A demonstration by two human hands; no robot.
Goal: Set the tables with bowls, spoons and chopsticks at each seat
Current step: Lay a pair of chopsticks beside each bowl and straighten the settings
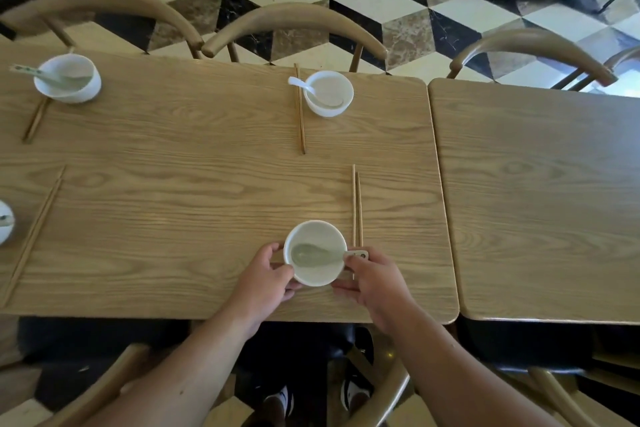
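A white bowl [322, 272] with a pale green spoon [311, 254] in it rests on the wooden table [194, 163] near its front edge. My left hand [268, 277] cups the bowl's left side. My right hand [375, 282] holds its right side, thumb by the spoon's handle. A pair of chopsticks [356, 204] lies just right of the bowl, pointing away from me. Across the table stand a white bowl with a white spoon [329, 94] and chopsticks [299, 107] to its left. A third bowl with spoon [67, 78] sits far left.
A second wooden table [540, 191] adjoins on the right, bare. Another bowl [5, 222] peeks in at the left edge beside chopsticks [34, 236]. Wooden chairs [294, 24] line the far side, and chair backs sit below the near edge. The floor is checkered tile.
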